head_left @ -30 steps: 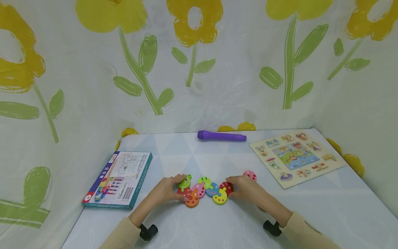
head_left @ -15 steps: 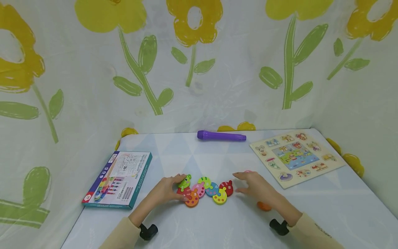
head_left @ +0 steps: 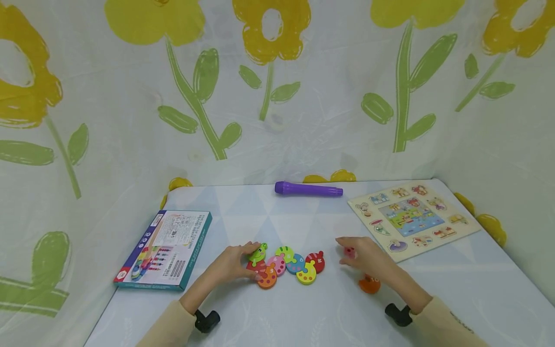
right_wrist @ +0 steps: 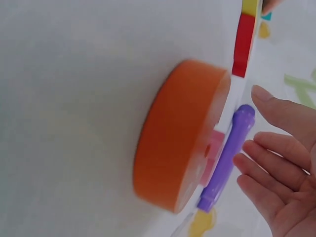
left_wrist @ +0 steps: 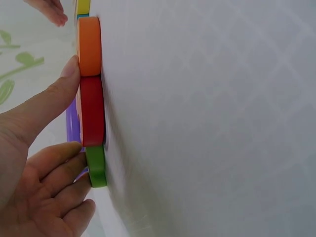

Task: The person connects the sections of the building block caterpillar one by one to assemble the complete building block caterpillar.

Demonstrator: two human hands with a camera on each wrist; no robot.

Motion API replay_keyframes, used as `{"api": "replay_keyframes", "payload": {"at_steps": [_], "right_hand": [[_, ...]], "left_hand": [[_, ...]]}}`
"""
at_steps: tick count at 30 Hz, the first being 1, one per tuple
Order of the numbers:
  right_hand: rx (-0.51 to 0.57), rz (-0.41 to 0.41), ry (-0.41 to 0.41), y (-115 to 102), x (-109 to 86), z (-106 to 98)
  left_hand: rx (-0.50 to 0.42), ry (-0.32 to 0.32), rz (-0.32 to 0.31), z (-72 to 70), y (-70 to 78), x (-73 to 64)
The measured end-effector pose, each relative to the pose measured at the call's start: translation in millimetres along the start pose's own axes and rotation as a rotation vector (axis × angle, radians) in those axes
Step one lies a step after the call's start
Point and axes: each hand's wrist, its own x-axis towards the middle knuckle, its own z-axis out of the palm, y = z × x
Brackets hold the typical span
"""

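A chain of colourful numbered caterpillar puzzle pieces [head_left: 296,264] lies on the table in the head view. At its green head piece [head_left: 258,253], my left hand [head_left: 232,263] holds the end, thumb by the red and orange pieces [left_wrist: 89,47], fingers against the green side. My right hand [head_left: 367,258] hovers right of the chain with fingers spread and nothing gripped. Partly hidden behind that hand is a loose pink piece [head_left: 349,252]. A loose orange piece [head_left: 369,285] lies below the hand; it looks large in the right wrist view. The chain's right end is a red piece [head_left: 317,262].
A purple toy microphone [head_left: 309,189] lies near the table's back edge. To the left is a flat boxed toy [head_left: 165,250]. A wooden picture puzzle board [head_left: 414,219] lies at the right. Flowered cloth [head_left: 321,106] hangs behind and beside the table.
My right hand has let go of the red end piece and moved right, toward the pink piece. The loose orange piece has come into view. My left hand has stayed in place.
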Motion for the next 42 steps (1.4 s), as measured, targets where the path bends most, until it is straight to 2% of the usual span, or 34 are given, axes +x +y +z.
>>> {"api": "replay_keyframes", "payload": {"at_steps": [12, 19, 25, 32, 36, 42], "right_hand": [[-0.039, 0.032, 0.023, 12.6, -1.6, -4.4], [-0.073, 0.076, -0.027, 16.1, 0.2, -3.8], [-0.072, 0.114, -0.057, 18.1, 3.0, -0.9], [-0.077, 0.081, -0.039, 19.6, 5.2, -0.6], [-0.045, 0.061, -0.014, 18.6, 4.9, -2.0], [0.006, -0.012, 0.006, 12.5, 6.3, -2.7]], "left_hand": [[-0.011, -0.027, 0.014, -0.3, -2.8, -1.0], [-0.024, -0.040, 0.041, 0.0, -3.6, 0.4], [-0.021, -0.050, 0.037, -0.9, -4.7, 1.4], [-0.014, -0.052, 0.036, -1.9, -4.9, 0.8], [-0.023, -0.049, 0.043, -3.0, -3.6, 1.9], [-0.029, -0.048, 0.044, -2.9, -4.4, 2.9]]}}
